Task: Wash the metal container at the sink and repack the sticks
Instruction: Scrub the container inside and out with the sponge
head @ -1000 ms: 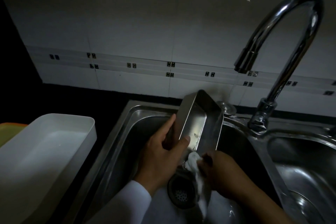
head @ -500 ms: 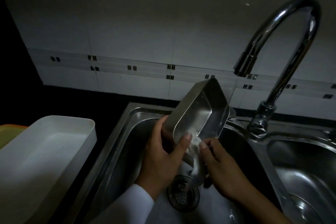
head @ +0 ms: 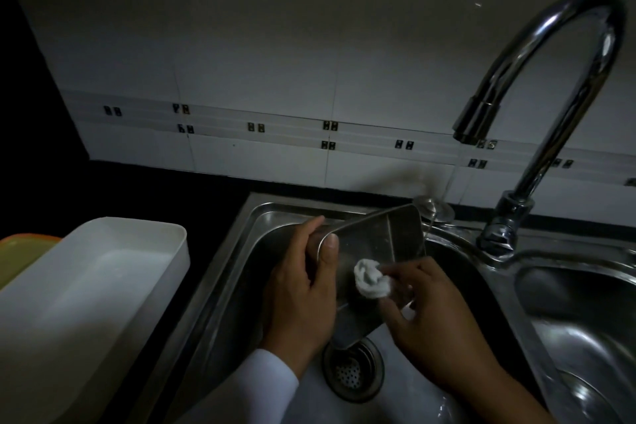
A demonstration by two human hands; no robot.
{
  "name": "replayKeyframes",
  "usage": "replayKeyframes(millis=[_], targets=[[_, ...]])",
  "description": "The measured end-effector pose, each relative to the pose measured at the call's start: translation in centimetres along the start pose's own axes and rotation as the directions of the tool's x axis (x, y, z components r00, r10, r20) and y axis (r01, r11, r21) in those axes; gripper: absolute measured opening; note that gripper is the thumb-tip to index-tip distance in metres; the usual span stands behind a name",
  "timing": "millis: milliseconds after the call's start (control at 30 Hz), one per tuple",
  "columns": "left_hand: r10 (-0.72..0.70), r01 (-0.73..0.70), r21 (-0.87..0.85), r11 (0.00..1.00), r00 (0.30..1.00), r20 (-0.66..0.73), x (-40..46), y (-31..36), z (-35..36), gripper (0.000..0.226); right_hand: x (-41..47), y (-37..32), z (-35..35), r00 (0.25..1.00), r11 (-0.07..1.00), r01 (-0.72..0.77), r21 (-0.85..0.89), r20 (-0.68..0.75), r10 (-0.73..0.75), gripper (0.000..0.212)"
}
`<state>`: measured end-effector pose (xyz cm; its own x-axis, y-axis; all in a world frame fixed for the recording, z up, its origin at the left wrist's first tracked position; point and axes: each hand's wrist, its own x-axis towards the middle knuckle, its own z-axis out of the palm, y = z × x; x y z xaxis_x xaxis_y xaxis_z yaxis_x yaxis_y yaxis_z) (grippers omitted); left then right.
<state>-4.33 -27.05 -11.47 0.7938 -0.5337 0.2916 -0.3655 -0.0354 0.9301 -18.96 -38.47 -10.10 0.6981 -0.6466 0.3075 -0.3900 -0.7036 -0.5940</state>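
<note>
A rectangular metal container [head: 382, 241] is held tilted over the left sink basin [head: 241, 272], its open side facing me. My left hand [head: 303, 289] grips its left edge, thumb hooked over the rim. My right hand [head: 437, 323] pinches a wadded white cloth [head: 370, 277] and presses it against the container's inside near the lower end. A thin stream of water falls from the faucet [head: 537, 86] to the container's far right corner. No sticks are in view.
A white plastic bin [head: 86, 289] stands on the dark counter at left, with a yellow-orange thing [head: 20, 251] behind it. The drain strainer [head: 352, 370] lies under the container. A second basin [head: 585, 327] is at right. The tiled wall is close behind.
The container has tipped down from a steep upright tilt to a flatter angle, lower in the basin. My right hand with the cloth has moved up into the container's inside.
</note>
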Motion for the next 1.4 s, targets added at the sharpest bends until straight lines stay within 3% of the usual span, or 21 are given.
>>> replayKeyframes(millis=[233,333,500,600,767,900,1033,1100,1167,1300,1400], targets=[[0.089,-0.088,0.059,0.994,0.996,-0.018,-0.3,-0.1,0.2,0.053,0.1,0.4,0.8,0.983,0.979,0.099,-0.176,0.171,-0.069,0.061],[0.108,-0.107,0.052,0.993,0.994,-0.021,-0.3,-0.1,0.2,0.053,0.3,0.1,0.9,0.972,0.974,0.167,-0.153,0.191,-0.137,0.050],[0.093,-0.092,0.038,0.995,0.995,-0.036,-0.4,-0.2,0.3,0.052,-0.3,-2.1,1.0,0.892,0.960,0.279,0.004,0.369,-0.261,0.033],[0.081,-0.080,0.019,0.997,0.995,-0.052,-0.2,-0.4,0.3,0.052,0.3,-1.1,1.2,0.931,0.958,0.266,-0.110,0.288,-0.226,0.031],[0.088,-0.085,0.041,0.996,0.994,-0.061,-0.1,-0.3,0.3,0.048,1.3,2.8,-0.4,0.998,0.948,0.009,-0.319,0.069,0.014,0.021],[0.089,-0.086,0.048,0.995,0.995,-0.052,-0.3,-0.3,0.3,0.049,1.2,2.5,-0.3,0.990,0.976,0.020,-0.217,0.139,0.010,0.016],[0.069,-0.068,0.022,0.997,0.994,-0.090,-0.2,-0.3,0.2,0.055,0.3,-0.8,1.1,0.950,0.978,0.190,-0.089,0.269,-0.160,0.026],[0.051,-0.051,0.003,0.999,0.995,-0.086,-0.1,-0.4,0.2,0.058,-0.3,-2.7,1.1,0.897,0.956,0.291,-0.024,0.353,-0.264,0.021],[0.054,-0.054,0.000,0.999,0.994,-0.094,-0.1,-0.4,0.2,0.057,-0.2,-3.0,1.1,0.883,0.948,0.317,-0.026,0.374,-0.285,0.021],[0.059,-0.061,-0.014,0.998,0.991,-0.118,0.1,-0.2,0.2,0.052,1.0,1.0,1.4,0.970,0.983,0.099,-0.156,0.235,-0.060,0.033],[0.073,-0.071,0.016,0.997,0.993,-0.096,-0.1,0.0,0.1,0.052,1.6,3.5,0.7,0.986,0.974,-0.041,-0.223,0.146,0.075,0.022]])
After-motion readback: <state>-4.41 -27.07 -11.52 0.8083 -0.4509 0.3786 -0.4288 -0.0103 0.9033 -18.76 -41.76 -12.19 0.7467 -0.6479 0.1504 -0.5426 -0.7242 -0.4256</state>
